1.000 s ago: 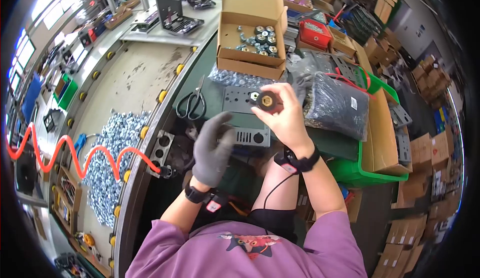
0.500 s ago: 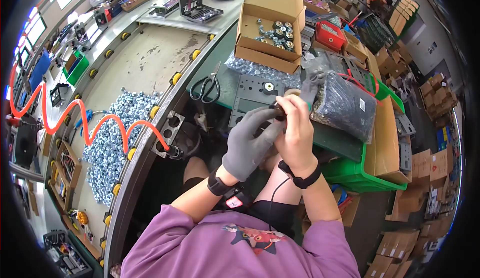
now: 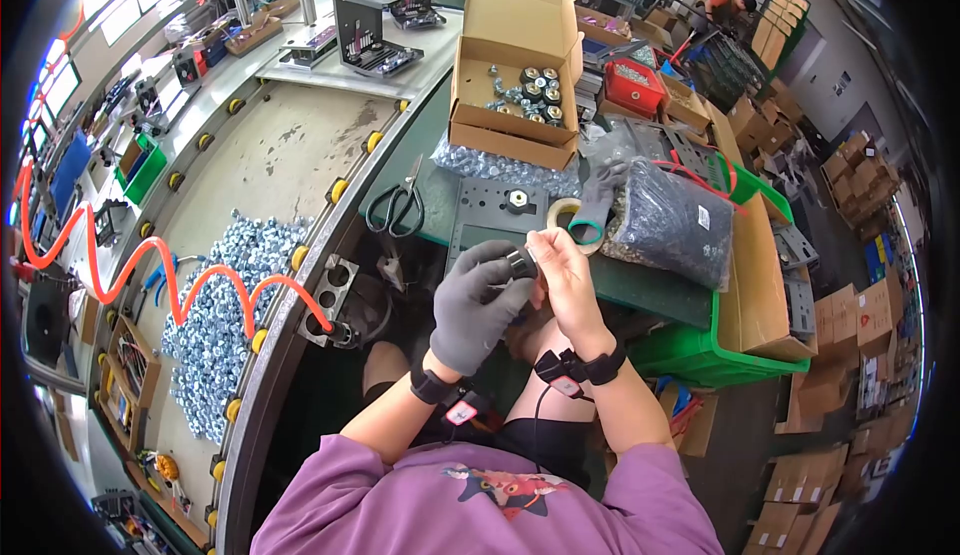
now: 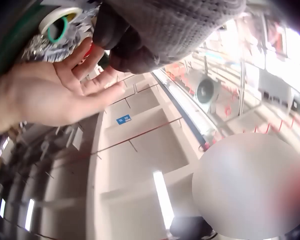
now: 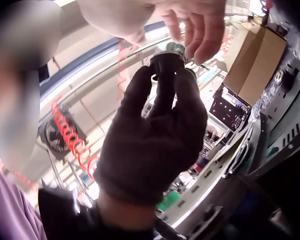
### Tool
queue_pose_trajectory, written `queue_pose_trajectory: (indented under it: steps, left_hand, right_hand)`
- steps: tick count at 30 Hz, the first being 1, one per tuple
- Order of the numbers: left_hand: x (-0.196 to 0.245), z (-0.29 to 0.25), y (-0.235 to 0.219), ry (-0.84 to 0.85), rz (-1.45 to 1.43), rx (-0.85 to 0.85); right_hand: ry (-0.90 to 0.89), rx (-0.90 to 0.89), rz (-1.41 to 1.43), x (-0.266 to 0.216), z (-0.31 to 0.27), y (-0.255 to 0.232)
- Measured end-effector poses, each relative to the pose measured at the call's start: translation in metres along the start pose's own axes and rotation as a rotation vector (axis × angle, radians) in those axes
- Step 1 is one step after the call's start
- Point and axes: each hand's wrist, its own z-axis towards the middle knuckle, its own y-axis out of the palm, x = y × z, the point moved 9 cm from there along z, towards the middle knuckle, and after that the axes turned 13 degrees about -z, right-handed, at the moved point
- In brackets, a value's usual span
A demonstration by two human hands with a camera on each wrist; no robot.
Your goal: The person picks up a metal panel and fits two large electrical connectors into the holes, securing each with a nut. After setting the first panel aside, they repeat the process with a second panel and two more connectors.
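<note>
In the head view my gloved left hand (image 3: pixel 470 305) pinches a small black round foot (image 3: pixel 521 262) in front of my body. The right wrist view shows the same foot (image 5: pixel 166 62) upright between the grey glove's fingertips, its flat rim facing up. My bare right hand (image 3: pixel 567 280) is close beside it; in the left wrist view the bare hand (image 4: pixel 50 95) has its fingers spread and grips nothing. Past both hands lies a grey perforated metal plate (image 3: pixel 475 205), on which a black round piece with a shiny nut (image 3: pixel 517 199) sits.
A cardboard box (image 3: pixel 510 138) of black feet and nuts stands beyond the plate. Scissors (image 3: pixel 400 205), a tape roll (image 3: pixel 562 211) and a black plastic-wrapped bag (image 3: pixel 668 220) lie around it. On the left, nuts (image 3: pixel 225 325) are heaped on the conveyor, under a coiled red hose (image 3: pixel 152 245).
The right hand held the black foot up over the plate. Both hands came together, the foot passed to the left hand, and the right fingers have loosened from it.
</note>
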Motion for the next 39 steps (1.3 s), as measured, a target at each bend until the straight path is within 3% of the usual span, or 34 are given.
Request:
queue_pose_trajectory:
  steps: [2,3,4,6,7,8,10,12,14,15,16,19,20,22,23,24,26,27,28,30,31,32,33,34,36,37,39]
  left_hand:
    - [0.006,-0.001,0.001,0.082,0.112,0.001]
    - [0.006,0.000,0.002,0.082,0.111,-0.004]
    - [-0.001,0.000,-0.001,0.021,0.007,0.023]
    - [-0.013,0.002,-0.004,-0.103,-0.201,0.071]
    - [-0.026,-0.005,0.001,-0.483,-0.480,0.132]
    - [-0.036,-0.002,-0.003,-0.516,-0.522,0.097]
    - [-0.039,0.003,0.008,-0.532,-1.029,-0.037]
    - [-0.055,0.012,-0.004,-0.372,-0.886,-0.110]
    - [-0.058,0.022,-0.007,-0.443,-1.019,-0.027]
    - [-0.059,0.025,-0.007,-0.464,-1.065,-0.037]
    - [-0.060,0.030,-0.001,-0.471,-1.069,-0.059]
    - [-0.066,0.037,0.014,-0.518,-1.184,-0.058]
    - [-0.064,0.041,0.011,-0.482,-1.138,-0.047]
    - [-0.060,0.047,0.001,-0.402,-1.046,-0.018]
    - [-0.055,0.048,-0.003,-0.373,-0.896,0.036]
    - [-0.058,0.050,-0.002,-0.364,-0.894,0.038]
    - [-0.049,0.057,0.008,-0.066,-0.261,-0.214]
    - [-0.064,0.056,0.012,-0.222,-0.770,-0.140]
    - [-0.074,0.055,0.013,-0.265,-0.737,-0.127]
    - [-0.049,0.057,0.008,0.047,-0.112,-0.114]
    - [-0.049,0.059,0.002,0.056,-0.109,-0.103]
    - [-0.069,0.059,-0.002,-0.171,-0.545,-0.099]
    - [-0.086,0.053,0.004,-0.406,-0.981,-0.091]
    - [-0.088,0.053,0.005,-0.402,-0.982,-0.083]
    - [-0.077,0.050,0.006,-0.167,-0.426,-0.140]
    - [-0.071,0.048,0.004,-0.114,-0.120,-0.152]
    - [-0.060,0.048,0.001,-0.070,-0.028,-0.149]
  right_hand:
    - [0.070,-0.057,0.053,0.012,0.004,0.003]
    - [-0.039,-0.024,0.038,0.011,0.009,0.004]
    - [-0.039,-0.019,0.038,0.014,0.008,0.004]
    - [-0.292,0.129,-0.399,-0.011,0.004,-0.002]
    - [-0.326,0.116,-0.469,-0.027,-0.001,0.002]
    - [-0.441,0.110,-0.487,-0.035,-0.005,0.007]
    - [-0.720,-0.033,-0.720,-0.059,-0.010,0.016]
    - [-0.907,-0.025,-0.839,-0.072,-0.005,0.009]
    - [-0.847,0.205,-1.044,-0.061,0.017,-0.019]
    - [-0.644,0.222,-1.065,-0.045,0.032,-0.036]
    - [-0.451,0.161,-0.765,-0.038,0.041,-0.040]
    - [-0.605,0.022,-0.628,-0.058,0.030,-0.001]
    - [-0.606,0.028,-0.626,-0.056,0.034,-0.009]
    - [-0.428,0.065,-0.835,-0.032,0.051,-0.041]
    - [-0.467,0.270,-0.963,-0.014,0.054,-0.065]
    - [-0.229,0.214,-0.765,-0.008,0.054,-0.068]
    - [-0.375,0.167,-0.610,-0.044,0.039,-0.034]
    - [-0.415,0.086,-0.591,-0.047,0.038,-0.019]
    - [-0.418,0.070,-0.581,-0.042,0.041,-0.018]
    - [-0.456,0.044,-0.632,-0.025,0.047,-0.029]
    - [-0.481,0.201,-0.690,-0.022,0.049,-0.044]
    - [-0.362,0.250,-0.717,-0.010,0.049,-0.057]
    - [-0.359,0.228,-0.664,-0.019,0.044,-0.048]
    - [-0.357,0.204,-0.614,-0.027,0.041,-0.039]
    - [-0.410,0.071,-0.536,-0.031,0.038,-0.014]
    - [-0.342,-0.014,-0.491,-0.016,0.043,-0.013]
    - [-0.312,-0.025,-0.409,-0.006,0.044,-0.011]
